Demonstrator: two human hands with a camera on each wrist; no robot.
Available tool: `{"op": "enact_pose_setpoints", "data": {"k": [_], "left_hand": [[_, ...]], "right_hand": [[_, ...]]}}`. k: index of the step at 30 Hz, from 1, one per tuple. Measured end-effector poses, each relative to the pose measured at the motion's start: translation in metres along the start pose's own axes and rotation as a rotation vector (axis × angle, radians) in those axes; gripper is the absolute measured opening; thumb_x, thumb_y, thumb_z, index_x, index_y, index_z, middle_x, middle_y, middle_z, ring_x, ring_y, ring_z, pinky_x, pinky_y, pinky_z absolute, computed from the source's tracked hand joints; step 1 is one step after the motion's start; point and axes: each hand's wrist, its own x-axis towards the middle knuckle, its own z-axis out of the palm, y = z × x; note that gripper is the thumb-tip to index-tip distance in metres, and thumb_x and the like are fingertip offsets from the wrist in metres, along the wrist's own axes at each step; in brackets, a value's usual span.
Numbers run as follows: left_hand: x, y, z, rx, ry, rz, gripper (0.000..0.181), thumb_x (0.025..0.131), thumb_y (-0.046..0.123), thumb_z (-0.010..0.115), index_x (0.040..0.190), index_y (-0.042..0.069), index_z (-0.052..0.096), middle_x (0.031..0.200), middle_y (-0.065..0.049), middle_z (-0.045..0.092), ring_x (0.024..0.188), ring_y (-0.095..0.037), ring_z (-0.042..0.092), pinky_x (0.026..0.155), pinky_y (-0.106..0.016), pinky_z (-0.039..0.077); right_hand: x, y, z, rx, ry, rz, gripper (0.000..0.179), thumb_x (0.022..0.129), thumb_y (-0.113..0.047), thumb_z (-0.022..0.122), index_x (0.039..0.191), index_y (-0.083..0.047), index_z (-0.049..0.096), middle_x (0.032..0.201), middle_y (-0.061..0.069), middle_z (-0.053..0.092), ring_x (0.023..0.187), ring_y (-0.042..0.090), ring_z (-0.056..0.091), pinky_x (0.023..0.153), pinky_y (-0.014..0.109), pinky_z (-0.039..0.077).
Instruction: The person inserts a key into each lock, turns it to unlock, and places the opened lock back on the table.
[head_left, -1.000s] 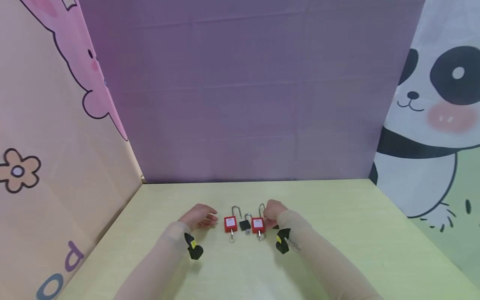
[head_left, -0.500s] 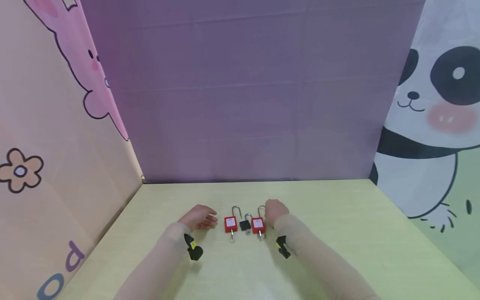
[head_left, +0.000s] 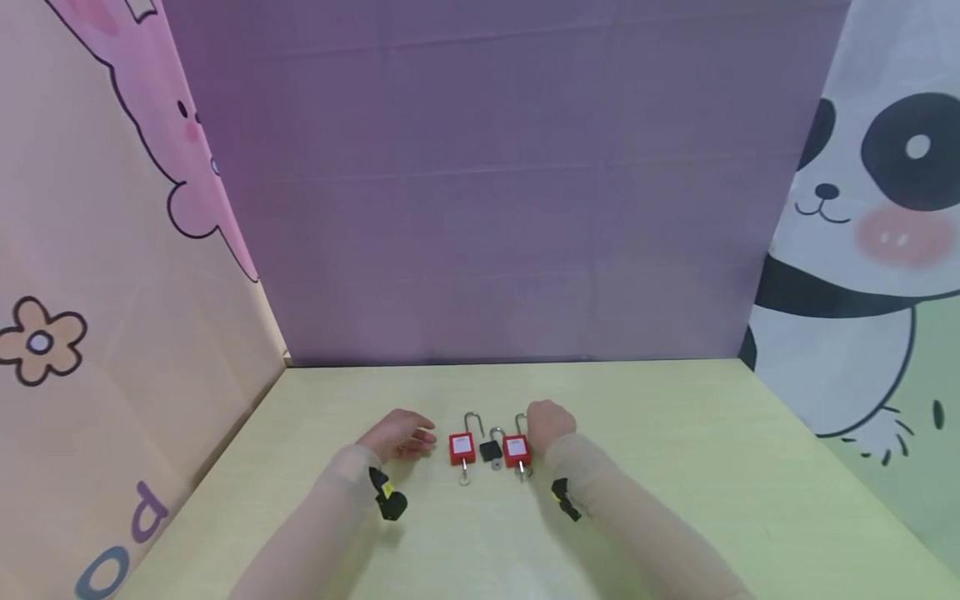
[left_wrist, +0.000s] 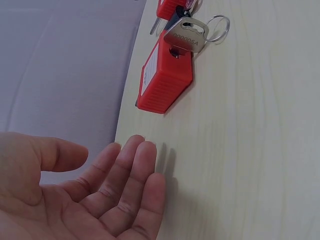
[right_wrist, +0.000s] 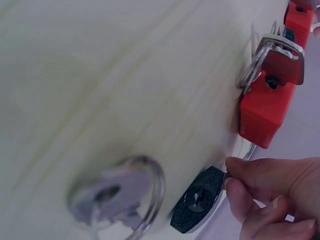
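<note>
My right hand pinches a dark padlock between thumb and index finger in the right wrist view. Its keyhole faces the camera with no key in it, and in the head view the hand hides it. To the left of that hand lie a red padlock with an opened shackle, a small black padlock and another red padlock. Left of this row my left hand hovers with relaxed fingers, touching nothing. A key sticks out of the nearest red padlock in the left wrist view.
A blurred key on a ring shows near the right wrist camera; whether it lies on the table is unclear. A pale wooden table carries everything. Behind it hangs a purple cloth, with printed cloths on both sides.
My right wrist has turned slightly, and the dark piece seen beside that hand a second ago is now hidden. The left hand and the row of padlocks stay put.
</note>
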Motion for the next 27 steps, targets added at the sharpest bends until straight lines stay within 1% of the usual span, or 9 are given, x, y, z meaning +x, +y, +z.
{"op": "enact_pose_setpoints", "data": {"k": [3,5,9,12,15,20,24,27], "left_hand": [[0.001,0.0,0.0,-0.001,0.002,-0.001,0.035,0.099,0.015,0.046,0.126,-0.006,0.056,0.102,-0.016,0.068,0.081,-0.018,0.066,0.075,-0.03,0.056],[0.001,-0.001,0.0,-0.001,0.003,-0.001,0.035,0.099,0.015,0.046,0.125,-0.006,0.056,0.102,-0.016,0.068,0.08,-0.018,0.066,0.074,-0.029,0.056],[0.001,-0.002,0.0,-0.007,0.004,0.0,0.035,0.098,0.014,0.046,0.125,-0.006,0.056,0.1,-0.016,0.068,0.079,-0.018,0.066,0.072,-0.029,0.056],[0.0,-0.002,-0.001,-0.012,0.005,0.002,0.035,0.098,0.014,0.046,0.125,-0.006,0.056,0.101,-0.017,0.068,0.079,-0.018,0.066,0.072,-0.029,0.056],[-0.002,-0.001,-0.001,-0.014,0.004,0.001,0.035,0.098,0.013,0.046,0.126,-0.007,0.055,0.103,-0.018,0.068,0.08,-0.018,0.066,0.074,-0.03,0.056],[-0.004,0.001,-0.001,-0.017,-0.005,-0.004,0.035,0.099,0.014,0.046,0.127,-0.006,0.054,0.107,-0.019,0.067,0.082,-0.019,0.066,0.075,-0.031,0.055],[-0.004,0.002,-0.002,-0.022,-0.008,-0.008,0.035,0.1,0.015,0.046,0.128,-0.005,0.054,0.108,-0.019,0.067,0.082,-0.02,0.066,0.076,-0.031,0.055],[-0.003,0.002,-0.003,-0.02,-0.01,-0.008,0.036,0.1,0.016,0.046,0.127,-0.005,0.054,0.108,-0.019,0.067,0.083,-0.02,0.066,0.076,-0.032,0.055]], "right_hand": [[0.001,0.001,0.001,-0.014,-0.009,-0.028,0.01,0.083,-0.005,0.063,0.073,-0.007,0.063,0.071,0.008,0.065,0.06,0.017,0.06,0.052,0.035,0.052],[0.003,0.006,0.004,-0.028,-0.03,-0.05,0.011,0.083,-0.008,0.066,0.073,-0.008,0.063,0.07,0.005,0.064,0.058,0.015,0.057,0.051,0.033,0.051],[0.004,0.017,0.001,0.016,-0.077,-0.087,0.013,0.085,-0.016,0.071,0.075,-0.01,0.065,0.069,0.001,0.063,0.058,0.013,0.053,0.053,0.03,0.049],[0.004,0.03,-0.006,0.121,-0.088,-0.114,0.013,0.089,-0.024,0.069,0.082,-0.013,0.067,0.074,-0.001,0.065,0.06,0.012,0.054,0.054,0.028,0.048],[0.007,0.045,-0.011,0.242,-0.091,-0.129,0.015,0.094,-0.027,0.062,0.092,-0.014,0.067,0.079,-0.002,0.065,0.064,0.011,0.055,0.056,0.027,0.046],[0.011,0.069,-0.014,0.429,-0.106,-0.058,0.018,0.098,-0.025,0.056,0.103,-0.01,0.064,0.084,0.002,0.065,0.071,0.015,0.057,0.06,0.029,0.046],[0.012,0.084,-0.014,0.56,-0.102,-0.002,0.019,0.098,-0.022,0.054,0.103,-0.006,0.062,0.088,0.006,0.067,0.076,0.017,0.061,0.065,0.03,0.049],[0.01,0.091,-0.015,0.624,-0.114,0.028,0.021,0.098,-0.02,0.053,0.101,-0.002,0.063,0.087,0.009,0.068,0.076,0.018,0.063,0.067,0.031,0.051]]}}
